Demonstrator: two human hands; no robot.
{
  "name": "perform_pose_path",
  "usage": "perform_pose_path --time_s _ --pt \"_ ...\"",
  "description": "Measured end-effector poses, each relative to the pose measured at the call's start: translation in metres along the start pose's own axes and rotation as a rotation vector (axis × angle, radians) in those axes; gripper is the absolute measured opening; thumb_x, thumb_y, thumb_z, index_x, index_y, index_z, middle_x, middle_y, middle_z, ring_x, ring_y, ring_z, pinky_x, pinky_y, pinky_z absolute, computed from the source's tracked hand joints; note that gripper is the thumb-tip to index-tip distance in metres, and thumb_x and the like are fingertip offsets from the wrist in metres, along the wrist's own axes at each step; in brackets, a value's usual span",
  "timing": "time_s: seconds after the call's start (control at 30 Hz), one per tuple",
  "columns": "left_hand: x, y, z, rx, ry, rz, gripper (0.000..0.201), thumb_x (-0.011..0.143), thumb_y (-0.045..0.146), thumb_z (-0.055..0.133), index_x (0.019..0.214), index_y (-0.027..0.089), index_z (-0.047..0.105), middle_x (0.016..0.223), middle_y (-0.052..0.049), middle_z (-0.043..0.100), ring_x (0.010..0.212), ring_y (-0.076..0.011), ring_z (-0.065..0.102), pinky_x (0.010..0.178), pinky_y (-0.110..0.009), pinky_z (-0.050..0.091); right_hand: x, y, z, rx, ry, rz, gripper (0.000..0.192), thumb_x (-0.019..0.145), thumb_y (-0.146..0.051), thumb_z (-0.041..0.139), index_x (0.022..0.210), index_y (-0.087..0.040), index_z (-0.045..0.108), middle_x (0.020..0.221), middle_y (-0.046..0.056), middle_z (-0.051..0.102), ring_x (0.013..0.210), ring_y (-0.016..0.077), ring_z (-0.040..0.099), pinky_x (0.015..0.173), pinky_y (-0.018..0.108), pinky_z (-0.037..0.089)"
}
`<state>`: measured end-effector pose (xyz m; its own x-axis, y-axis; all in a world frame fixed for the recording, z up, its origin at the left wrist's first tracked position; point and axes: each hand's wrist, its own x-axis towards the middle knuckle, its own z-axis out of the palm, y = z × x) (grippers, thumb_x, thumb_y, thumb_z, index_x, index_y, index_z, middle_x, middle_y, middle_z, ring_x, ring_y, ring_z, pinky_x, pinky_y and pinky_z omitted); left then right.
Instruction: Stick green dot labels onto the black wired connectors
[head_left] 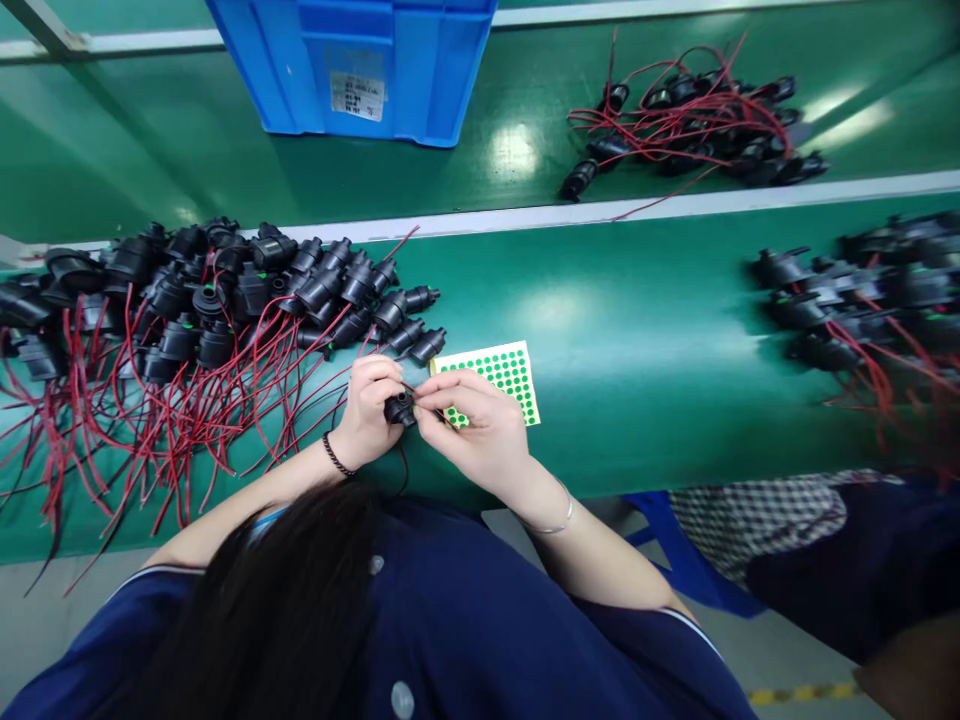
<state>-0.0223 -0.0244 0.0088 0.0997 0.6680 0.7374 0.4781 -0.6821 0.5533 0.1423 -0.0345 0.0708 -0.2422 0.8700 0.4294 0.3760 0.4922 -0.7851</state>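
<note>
My left hand grips a small black plastic part with a thin wire hanging from it, just above the near edge of the green table. My right hand meets it from the right, thumb and forefinger pinched against the part's top. Under my right hand lies a pale sheet of green round stickers. A big heap of the same black parts with red wires covers the table to the left of my hands.
A blue plastic crate stands on the far belt. Another bundle of black parts with red wires lies at the back right. A third pile sits at the right, near a person in dark clothes.
</note>
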Motion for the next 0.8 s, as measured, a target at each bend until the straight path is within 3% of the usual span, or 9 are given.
perform_pose_path --time_s 0.23,0.3,0.43,0.5,0.6,0.8 --pt "0.000 -0.001 0.000 0.000 -0.053 0.012 0.014 0.089 0.016 0.058 0.096 0.026 0.051 0.094 0.000 0.056 0.092 -0.0166 0.058 0.081 -0.035 0.049 0.003 0.000 -0.005 -0.104 -0.065 -0.149 0.016 0.088 -0.008 0.062 0.081 -0.018 0.072 0.093 0.008 0.076 0.082 0.0158 0.073 0.074 0.026 0.063" --pt "-0.002 0.003 0.002 -0.094 -0.041 -0.085 0.016 0.089 0.018 0.058 0.100 0.025 0.049 0.096 -0.001 0.054 0.091 -0.0167 0.057 0.081 -0.035 0.050 0.003 0.002 -0.005 -0.060 -0.075 -0.105 0.013 0.088 -0.010 0.063 0.084 -0.018 0.073 0.094 0.008 0.077 0.085 0.0162 0.074 0.078 0.028 0.063" --pt "-0.005 0.013 0.006 -0.344 -0.056 -0.416 0.023 0.090 0.020 0.061 0.104 0.024 0.043 0.100 -0.003 0.052 0.091 -0.0158 0.056 0.081 -0.034 0.051 0.004 0.010 -0.004 0.117 -0.095 0.118 0.010 0.090 -0.017 0.066 0.088 -0.021 0.075 0.097 0.006 0.077 0.090 0.0169 0.073 0.081 0.032 0.063" --pt "-0.006 0.016 0.007 -0.405 -0.078 -0.501 0.024 0.090 0.019 0.061 0.103 0.024 0.041 0.100 -0.003 0.052 0.092 -0.0156 0.056 0.083 -0.034 0.050 0.005 0.012 -0.003 0.176 -0.102 0.197 0.010 0.090 -0.019 0.066 0.087 -0.022 0.075 0.096 0.005 0.077 0.090 0.0174 0.073 0.079 0.033 0.063" --pt "-0.006 0.015 0.007 -0.369 -0.076 -0.475 0.022 0.090 0.019 0.059 0.103 0.024 0.041 0.099 -0.003 0.051 0.091 -0.0157 0.055 0.082 -0.034 0.050 0.006 0.013 -0.002 0.201 -0.119 0.244 0.010 0.088 -0.021 0.067 0.083 -0.022 0.075 0.095 0.006 0.077 0.090 0.0180 0.072 0.078 0.034 0.062" --pt "-0.005 0.008 0.002 -0.140 -0.077 -0.225 0.024 0.088 0.015 0.056 0.107 0.024 0.044 0.101 -0.004 0.050 0.093 -0.0173 0.054 0.080 -0.035 0.050 0.007 0.012 -0.004 0.189 -0.140 0.224 0.010 0.086 -0.018 0.068 0.079 -0.022 0.075 0.092 0.005 0.077 0.087 0.0178 0.073 0.077 0.033 0.061"
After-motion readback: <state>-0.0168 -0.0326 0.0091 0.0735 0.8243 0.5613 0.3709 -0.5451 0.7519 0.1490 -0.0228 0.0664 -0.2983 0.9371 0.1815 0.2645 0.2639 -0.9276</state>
